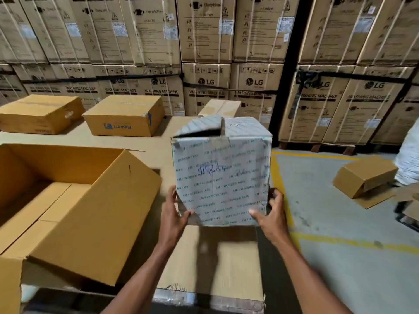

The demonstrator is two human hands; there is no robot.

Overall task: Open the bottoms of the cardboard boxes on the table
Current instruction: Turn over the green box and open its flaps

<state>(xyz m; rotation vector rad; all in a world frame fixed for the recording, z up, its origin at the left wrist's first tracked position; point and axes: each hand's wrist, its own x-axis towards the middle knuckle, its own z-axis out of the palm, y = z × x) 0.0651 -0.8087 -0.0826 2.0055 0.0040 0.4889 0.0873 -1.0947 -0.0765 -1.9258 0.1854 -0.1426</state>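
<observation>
We see even, fairly bright indoor light from above, warm in tone. A soft shadow lies on the worktop (210,252) under the taped box (221,177). The stacked cartons (204,41) bow outward toward the edges from wide-angle distortion. Fine print looks smeared, and the white bundle (410,155) at right is blurred.

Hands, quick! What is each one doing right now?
Left hand: fingers grip the lower left corner of the white taped box, held up off the table.
Right hand: fingers grip the box's lower right corner.
</observation>
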